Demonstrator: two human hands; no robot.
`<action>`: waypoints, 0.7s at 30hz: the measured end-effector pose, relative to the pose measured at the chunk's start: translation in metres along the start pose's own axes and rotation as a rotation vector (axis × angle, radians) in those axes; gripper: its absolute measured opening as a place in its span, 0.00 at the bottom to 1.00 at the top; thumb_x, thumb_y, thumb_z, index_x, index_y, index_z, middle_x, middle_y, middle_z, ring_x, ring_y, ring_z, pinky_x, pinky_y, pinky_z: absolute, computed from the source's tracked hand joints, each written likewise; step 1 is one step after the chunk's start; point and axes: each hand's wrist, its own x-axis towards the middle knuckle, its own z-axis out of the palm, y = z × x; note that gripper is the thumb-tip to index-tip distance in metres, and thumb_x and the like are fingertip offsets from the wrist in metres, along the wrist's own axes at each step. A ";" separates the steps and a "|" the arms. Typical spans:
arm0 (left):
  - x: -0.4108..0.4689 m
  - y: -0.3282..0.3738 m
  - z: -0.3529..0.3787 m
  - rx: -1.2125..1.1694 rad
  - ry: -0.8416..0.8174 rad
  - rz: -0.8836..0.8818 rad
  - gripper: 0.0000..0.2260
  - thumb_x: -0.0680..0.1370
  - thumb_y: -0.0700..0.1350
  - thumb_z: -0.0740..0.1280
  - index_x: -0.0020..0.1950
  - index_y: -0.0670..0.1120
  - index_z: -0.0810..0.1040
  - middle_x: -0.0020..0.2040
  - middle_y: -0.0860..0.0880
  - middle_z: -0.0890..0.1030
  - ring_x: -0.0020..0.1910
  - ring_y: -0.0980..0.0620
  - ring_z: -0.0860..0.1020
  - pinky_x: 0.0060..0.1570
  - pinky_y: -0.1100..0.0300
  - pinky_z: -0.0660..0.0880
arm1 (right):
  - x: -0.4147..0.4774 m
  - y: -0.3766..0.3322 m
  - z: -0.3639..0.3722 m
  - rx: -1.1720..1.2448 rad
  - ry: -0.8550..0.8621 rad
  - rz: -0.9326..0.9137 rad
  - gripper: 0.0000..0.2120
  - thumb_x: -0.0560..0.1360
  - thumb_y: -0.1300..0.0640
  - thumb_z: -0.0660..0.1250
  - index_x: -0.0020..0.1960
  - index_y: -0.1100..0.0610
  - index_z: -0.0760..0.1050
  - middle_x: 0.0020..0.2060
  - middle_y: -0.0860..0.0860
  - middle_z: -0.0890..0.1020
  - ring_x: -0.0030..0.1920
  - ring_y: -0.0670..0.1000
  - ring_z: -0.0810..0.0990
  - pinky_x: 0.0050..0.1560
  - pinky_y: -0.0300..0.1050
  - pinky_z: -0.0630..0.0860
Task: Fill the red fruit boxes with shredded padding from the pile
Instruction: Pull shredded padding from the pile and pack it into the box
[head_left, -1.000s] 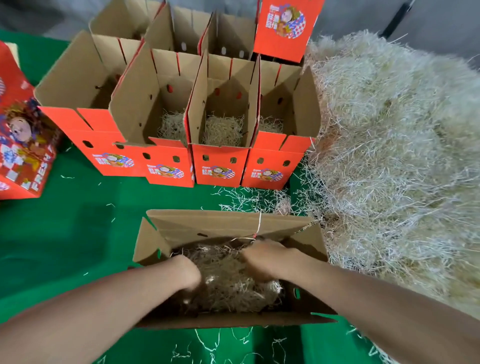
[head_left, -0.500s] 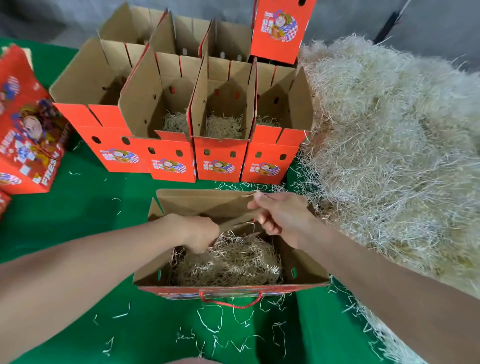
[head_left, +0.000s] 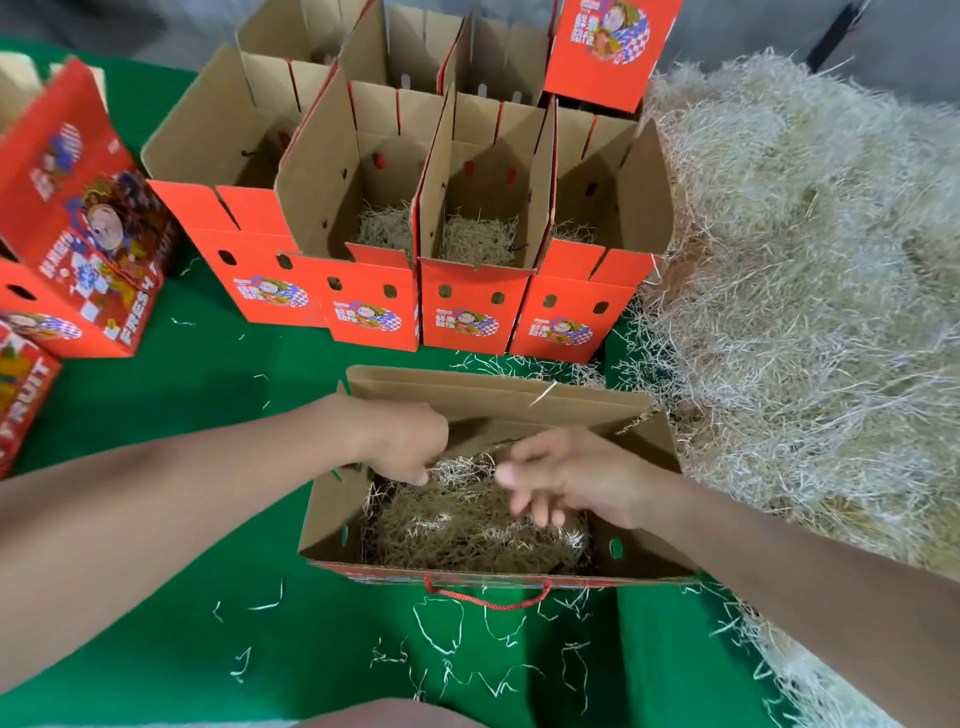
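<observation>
An open red fruit box (head_left: 493, 395) stands in front of me on the green table, holding a bed of shredded padding (head_left: 457, 525). My left hand (head_left: 400, 441) is at the box's far left corner, its fingers curled round the end of an inner cardboard flap (head_left: 472, 439). Just above the padding hovers my right hand (head_left: 566, 478), blurred, with its fingers loosely spread and nothing in them. The big pile of pale padding (head_left: 805, 286) fills the right side.
A row of open red boxes (head_left: 467, 317) stands behind, three of them showing a little padding (head_left: 478, 239). More red boxes (head_left: 88, 234) lie at the left. Loose strands (head_left: 441, 639) litter the green cloth near me.
Both hands have come up out of the padding. My right hand pinched the inner flap, then let go and dropped over the padding. My left hand has moved up to the flap's left end.
</observation>
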 end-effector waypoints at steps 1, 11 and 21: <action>0.001 -0.001 0.001 -0.010 0.014 0.001 0.12 0.79 0.48 0.63 0.49 0.38 0.75 0.42 0.45 0.76 0.36 0.48 0.71 0.32 0.60 0.65 | -0.005 -0.004 -0.004 0.301 0.009 -0.054 0.18 0.67 0.54 0.72 0.53 0.60 0.77 0.35 0.52 0.81 0.29 0.46 0.76 0.27 0.36 0.71; 0.016 0.007 0.002 0.035 0.080 -0.002 0.13 0.78 0.51 0.64 0.41 0.43 0.71 0.32 0.50 0.70 0.28 0.52 0.68 0.27 0.60 0.63 | -0.004 -0.016 -0.001 0.748 0.280 -0.105 0.10 0.77 0.55 0.63 0.46 0.60 0.79 0.26 0.49 0.77 0.25 0.45 0.71 0.24 0.35 0.69; 0.020 0.008 0.010 0.133 -0.161 -0.093 0.12 0.79 0.38 0.58 0.60 0.39 0.76 0.49 0.47 0.73 0.43 0.49 0.69 0.38 0.60 0.67 | 0.031 0.012 -0.008 -1.371 -0.115 0.044 0.08 0.78 0.65 0.60 0.54 0.66 0.76 0.46 0.56 0.80 0.42 0.54 0.77 0.41 0.44 0.75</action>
